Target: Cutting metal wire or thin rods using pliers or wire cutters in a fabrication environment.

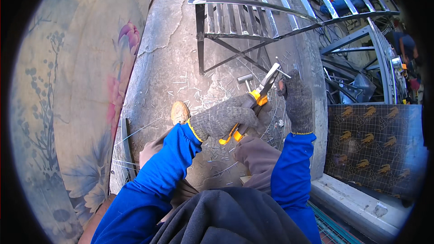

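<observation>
My left hand (233, 119), in a grey knit glove, is wrapped round a pliers-like hand tool (261, 96) with yellow and black handles and a silver head. The tool slants up and to the right. A thin metal rod (284, 73) crosses by its head. Just right of the head is my right hand (298, 104), gloved too, fingers curled and tips close to the rod's end. Whether those fingertips grip the rod, I cannot make out. A short silver metal cylinder with a stem (245, 78) shows left of the tool's head.
Ahead stands a metal slatted bench frame (235, 34) with crossed legs. Thin metal bits (199, 92) litter the concrete floor (169, 56) around my shoe (180, 112). A flower-printed panel (90, 63) lines the left. A dark patterned board (375, 147) and metal frames (384, 63) stand right.
</observation>
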Tool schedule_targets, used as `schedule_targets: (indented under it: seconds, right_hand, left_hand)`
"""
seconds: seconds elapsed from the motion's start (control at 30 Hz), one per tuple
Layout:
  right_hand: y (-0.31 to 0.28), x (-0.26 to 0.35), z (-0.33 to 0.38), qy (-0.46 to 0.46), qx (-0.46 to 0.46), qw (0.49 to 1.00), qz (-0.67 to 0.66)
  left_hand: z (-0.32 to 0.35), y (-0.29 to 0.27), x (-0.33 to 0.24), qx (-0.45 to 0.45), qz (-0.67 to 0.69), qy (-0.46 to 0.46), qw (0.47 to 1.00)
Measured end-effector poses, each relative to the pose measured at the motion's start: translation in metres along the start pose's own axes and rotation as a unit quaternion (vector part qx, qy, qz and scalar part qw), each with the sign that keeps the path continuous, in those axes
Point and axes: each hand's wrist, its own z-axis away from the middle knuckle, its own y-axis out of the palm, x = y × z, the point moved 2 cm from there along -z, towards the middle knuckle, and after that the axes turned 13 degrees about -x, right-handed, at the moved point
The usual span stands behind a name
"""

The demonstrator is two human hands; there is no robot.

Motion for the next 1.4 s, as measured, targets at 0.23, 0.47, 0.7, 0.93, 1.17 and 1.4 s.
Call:
schedule_targets:
  seconds: [0.23,0.47,0.7,0.93,1.17,1.4]
  right_hand:
    - [-0.002,-0.006,-0.003,0.009,-0.002,0.999,0.043]
    - [-0.004,-0.006,-0.004,-0.042,-0.003,0.997,0.07]
    - [-0.007,-0.024,-0.011,-0.247,-0.016,0.954,0.17]
    - [-0.009,-0.019,-0.007,-0.439,-0.03,0.859,0.262]
    - [-0.012,-0.036,-0.007,-0.147,0.041,0.974,0.169]
    - [0.013,-0.037,0.002,-0.348,-0.073,0.92,0.166]
  left_hand:
    - [0.011,0.009,0.005,-0.006,0.08,-0.074,0.994]
    - [0.008,0.012,0.011,-0.008,0.061,-0.049,0.997]
    - [0.009,0.014,0.011,-0.062,-0.001,-0.02,0.998]
    - [0.006,0.008,0.011,-0.188,-0.231,0.065,0.952]
    - [-0.001,-0.001,0.017,-0.043,-0.066,0.035,0.996]
    - [0.011,0.017,0.046,0.003,0.226,-0.1,0.969]
